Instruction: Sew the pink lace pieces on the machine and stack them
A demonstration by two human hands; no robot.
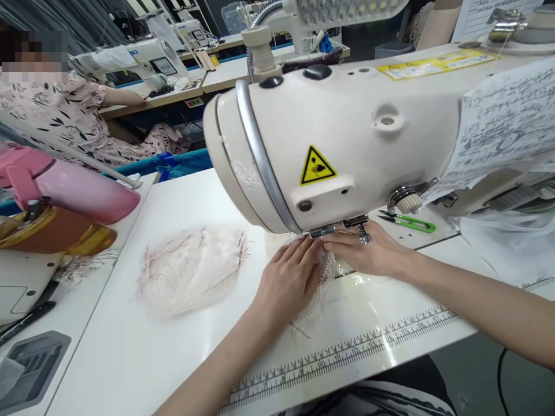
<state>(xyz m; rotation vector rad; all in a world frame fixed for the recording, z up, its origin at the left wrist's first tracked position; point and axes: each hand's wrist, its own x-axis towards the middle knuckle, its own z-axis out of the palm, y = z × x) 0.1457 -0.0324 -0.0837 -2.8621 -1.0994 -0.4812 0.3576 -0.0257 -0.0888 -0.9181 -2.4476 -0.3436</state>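
Both hands pressed flat, fingers extended, on lace piece (319, 289): left hand (288, 277) at 9 o'clock, right hand (368, 254) at 3; nothing gripped.

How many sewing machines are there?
2: the big cream sewing machine right above both hands, and a white sewing machine on the far table behind. More may be hidden.

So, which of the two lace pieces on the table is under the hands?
The white lace piece at the needle: the left hand and right hand press on it. The pinkish lace pile lies untouched, further left.
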